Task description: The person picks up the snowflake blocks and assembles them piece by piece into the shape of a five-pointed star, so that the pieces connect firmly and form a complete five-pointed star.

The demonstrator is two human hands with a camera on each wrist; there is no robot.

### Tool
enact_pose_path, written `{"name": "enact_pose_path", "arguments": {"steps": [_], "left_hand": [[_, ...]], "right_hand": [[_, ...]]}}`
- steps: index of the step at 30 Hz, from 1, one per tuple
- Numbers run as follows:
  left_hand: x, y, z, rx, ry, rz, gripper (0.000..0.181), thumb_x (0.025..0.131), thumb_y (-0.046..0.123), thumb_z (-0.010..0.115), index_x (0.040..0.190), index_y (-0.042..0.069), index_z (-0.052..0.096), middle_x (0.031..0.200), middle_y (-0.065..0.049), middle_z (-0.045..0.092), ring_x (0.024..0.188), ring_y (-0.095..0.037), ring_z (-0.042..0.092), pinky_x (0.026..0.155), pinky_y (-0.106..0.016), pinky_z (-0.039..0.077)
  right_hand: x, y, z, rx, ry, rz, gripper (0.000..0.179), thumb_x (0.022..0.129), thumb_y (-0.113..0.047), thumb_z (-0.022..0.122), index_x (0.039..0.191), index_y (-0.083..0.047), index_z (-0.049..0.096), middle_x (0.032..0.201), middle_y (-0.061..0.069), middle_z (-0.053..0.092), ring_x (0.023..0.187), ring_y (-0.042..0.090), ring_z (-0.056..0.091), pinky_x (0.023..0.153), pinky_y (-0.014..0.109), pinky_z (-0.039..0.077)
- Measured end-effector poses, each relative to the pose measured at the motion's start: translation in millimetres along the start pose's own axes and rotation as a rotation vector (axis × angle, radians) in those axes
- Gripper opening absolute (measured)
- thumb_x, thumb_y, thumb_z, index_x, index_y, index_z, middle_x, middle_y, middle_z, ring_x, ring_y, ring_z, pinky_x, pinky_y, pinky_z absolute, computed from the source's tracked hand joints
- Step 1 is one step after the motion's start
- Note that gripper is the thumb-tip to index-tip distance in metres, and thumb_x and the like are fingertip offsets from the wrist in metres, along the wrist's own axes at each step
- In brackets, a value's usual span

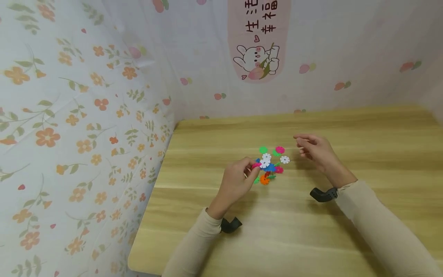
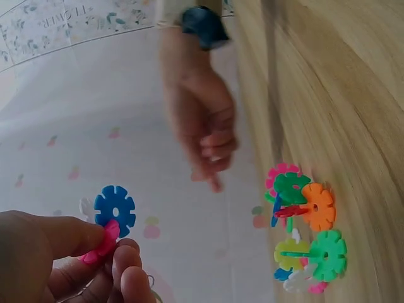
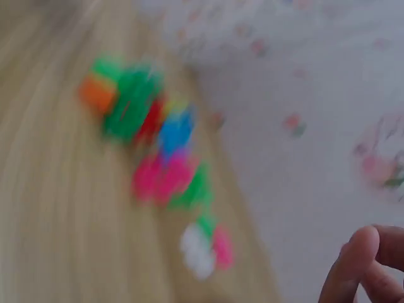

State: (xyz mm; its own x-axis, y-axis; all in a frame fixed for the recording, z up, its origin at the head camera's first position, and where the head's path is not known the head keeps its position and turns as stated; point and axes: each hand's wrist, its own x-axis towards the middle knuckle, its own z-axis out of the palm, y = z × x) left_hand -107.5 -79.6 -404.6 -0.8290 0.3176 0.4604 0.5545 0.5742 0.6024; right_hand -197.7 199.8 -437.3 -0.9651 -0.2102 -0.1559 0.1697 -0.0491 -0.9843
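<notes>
My left hand (image 1: 238, 176) pinches a pink notched plastic disc (image 2: 110, 238) between thumb and fingers. A blue notched disc (image 2: 115, 211) is joined to it, and a white disc (image 2: 86, 207) shows partly behind. Below and beyond this hand, several more discs lie on the table, some slotted together. Among them are an orange disc (image 1: 264, 179), a pink disc (image 1: 280, 149) and a white disc (image 1: 285, 159). To the right of the discs my right hand (image 1: 319, 153) hovers with loosely bent fingers, and nothing shows in its grasp. The right wrist view is blurred.
Wood-grain table (image 1: 294, 238) extends around the discs. A patterned cloth (image 1: 200, 65) hangs behind the table, and a floral one (image 1: 76, 154) hangs along its left side. Black curved pieces (image 1: 324, 194) are worn on both wrists.
</notes>
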Motion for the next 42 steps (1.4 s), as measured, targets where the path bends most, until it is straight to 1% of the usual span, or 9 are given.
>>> {"name": "enact_pose_path", "arguments": {"steps": [3, 6, 12, 15, 20, 25, 31, 37, 42], "left_hand": [[-3.1, -3.1, 0.4, -0.033, -0.008, -0.008, 0.006, 0.095, 0.010, 0.068, 0.095, 0.004, 0.068, 0.081, -0.002, 0.068, 0.065, -0.008, 0.062, 0.060, -0.013, 0.049], [-1.9, -4.5, 0.3, -0.049, -0.004, 0.000, 0.007, 0.095, 0.011, 0.068, 0.097, 0.004, 0.068, 0.083, -0.002, 0.068, 0.067, -0.008, 0.061, 0.061, -0.014, 0.049], [1.1, -6.7, -3.2, -0.056, 0.014, -0.031, 0.007, 0.095, 0.012, 0.069, 0.098, 0.006, 0.068, 0.084, -0.001, 0.068, 0.068, -0.008, 0.062, 0.060, -0.015, 0.050], [1.4, -6.6, -2.8, -0.056, 0.004, -0.050, 0.009, 0.095, 0.013, 0.069, 0.099, 0.005, 0.069, 0.085, -0.001, 0.069, 0.068, -0.008, 0.062, 0.060, -0.015, 0.050], [2.6, -6.7, -2.0, -0.055, -0.006, -0.051, 0.010, 0.095, 0.014, 0.069, 0.100, 0.005, 0.069, 0.086, -0.001, 0.069, 0.068, -0.009, 0.062, 0.059, -0.015, 0.049], [4.8, -8.1, -1.9, -0.064, -0.002, -0.041, 0.009, 0.095, 0.013, 0.070, 0.099, 0.005, 0.069, 0.084, -0.001, 0.068, 0.068, -0.009, 0.062, 0.059, -0.016, 0.049], [5.9, -7.6, -3.4, -0.050, 0.004, -0.029, 0.008, 0.095, 0.012, 0.069, 0.099, 0.005, 0.068, 0.085, -0.001, 0.068, 0.069, -0.010, 0.063, 0.058, -0.015, 0.049], [5.3, -8.9, -2.4, -0.023, 0.010, -0.012, 0.007, 0.094, 0.011, 0.071, 0.097, 0.005, 0.068, 0.084, -0.001, 0.069, 0.067, -0.009, 0.062, 0.058, -0.015, 0.048], [5.6, -8.2, -2.1, -0.018, 0.007, -0.014, 0.008, 0.093, 0.011, 0.072, 0.097, 0.005, 0.069, 0.084, -0.001, 0.069, 0.067, -0.009, 0.062, 0.058, -0.014, 0.048]], "right_hand": [[12.2, 26.3, -14.5, -0.200, 0.016, 0.109, 0.049, 0.100, -0.027, 0.064, 0.139, 0.000, 0.052, 0.090, 0.003, 0.061, 0.063, 0.006, 0.058, 0.061, 0.021, 0.055], [19.9, 43.8, -17.5, -0.352, -0.004, 0.145, 0.050, 0.097, -0.026, 0.068, 0.136, 0.002, 0.054, 0.083, 0.005, 0.061, 0.060, 0.006, 0.058, 0.058, 0.023, 0.056], [28.2, 50.5, -4.8, -0.505, -0.036, 0.078, 0.050, 0.087, -0.026, 0.080, 0.128, -0.003, 0.062, 0.079, 0.006, 0.063, 0.055, 0.010, 0.057, 0.052, 0.025, 0.053], [29.0, 50.6, 1.4, -0.584, -0.062, 0.066, 0.049, 0.084, -0.026, 0.083, 0.126, -0.007, 0.065, 0.078, 0.007, 0.064, 0.054, 0.015, 0.059, 0.050, 0.026, 0.050], [29.5, 51.4, 6.7, -0.702, -0.043, 0.038, 0.041, 0.084, -0.026, 0.082, 0.119, -0.010, 0.069, 0.078, 0.007, 0.060, 0.055, 0.019, 0.060, 0.047, 0.027, 0.045], [30.2, 49.1, 9.3, -0.728, -0.041, 0.015, 0.034, 0.086, -0.023, 0.080, 0.114, -0.009, 0.066, 0.085, 0.009, 0.055, 0.056, 0.021, 0.059, 0.049, 0.028, 0.046], [27.9, 46.3, 9.6, -0.750, -0.036, -0.026, 0.035, 0.086, -0.021, 0.081, 0.109, -0.009, 0.057, 0.101, 0.012, 0.058, 0.062, 0.020, 0.062, 0.055, 0.029, 0.051], [18.0, 40.6, 8.7, -0.637, -0.078, -0.040, 0.023, 0.095, -0.011, 0.069, 0.113, -0.004, 0.056, 0.097, 0.016, 0.070, 0.072, 0.020, 0.068, 0.060, 0.028, 0.056], [1.5, 23.7, 13.6, -0.504, -0.114, -0.095, 0.026, 0.097, -0.010, 0.066, 0.121, -0.001, 0.060, 0.100, 0.019, 0.071, 0.081, 0.024, 0.071, 0.070, 0.035, 0.060]]}}
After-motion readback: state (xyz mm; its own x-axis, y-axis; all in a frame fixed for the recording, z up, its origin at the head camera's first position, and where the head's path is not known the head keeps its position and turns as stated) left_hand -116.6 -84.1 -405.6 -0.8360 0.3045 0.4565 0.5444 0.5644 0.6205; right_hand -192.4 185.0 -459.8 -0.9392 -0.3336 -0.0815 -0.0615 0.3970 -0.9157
